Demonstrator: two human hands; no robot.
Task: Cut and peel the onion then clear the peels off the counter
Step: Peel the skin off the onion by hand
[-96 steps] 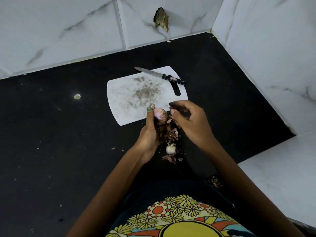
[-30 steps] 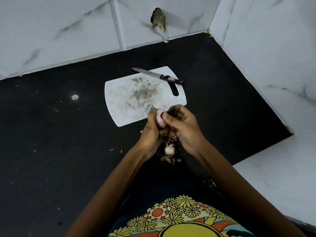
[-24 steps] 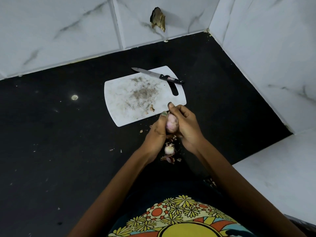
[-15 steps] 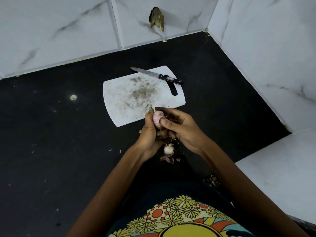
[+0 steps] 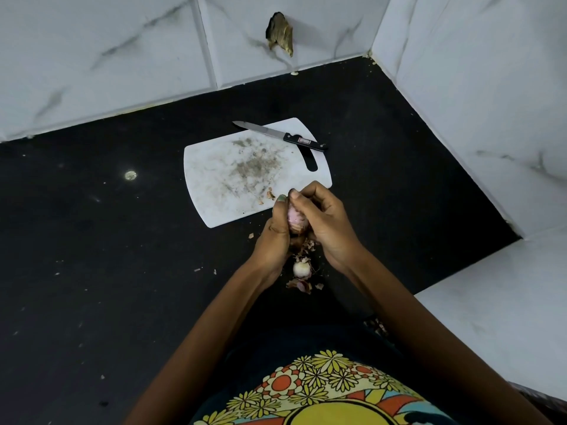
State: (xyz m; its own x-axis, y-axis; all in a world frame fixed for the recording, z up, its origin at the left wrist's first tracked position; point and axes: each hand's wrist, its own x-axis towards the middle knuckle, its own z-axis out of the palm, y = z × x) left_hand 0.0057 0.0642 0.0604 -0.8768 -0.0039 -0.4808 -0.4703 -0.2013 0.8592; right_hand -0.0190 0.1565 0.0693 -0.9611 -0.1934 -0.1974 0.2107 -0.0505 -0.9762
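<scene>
The black desk (image 5: 92,271) carries a white cutting board (image 5: 221,185) near the tiled wall, with a knife (image 5: 279,135) lying across the board's far corner, its handle jutting past the edge. Both hands are closed together on the onion (image 5: 295,216), held just above the desk at the board's near edge: the left hand (image 5: 276,237) cups it from the side and the right hand (image 5: 325,222) presses its fingers over the top, apparently picking at skin. Under them, loose peels (image 5: 302,285) lie in a small heap around a second peeled onion (image 5: 300,268), and a few scraps sit on the board. The likeliest trouble is mess: dry flakes dropped this close to the desk's front edge may well slide off toward the person, and some scraps already show lower down by the right forearm. The peeled onion is round and could roll when the heap is swept. A slippery half-stripped bulb may also squirt from a tight pinch. The knife handle bears a small red label, too small to read; no other writing is visible.
</scene>
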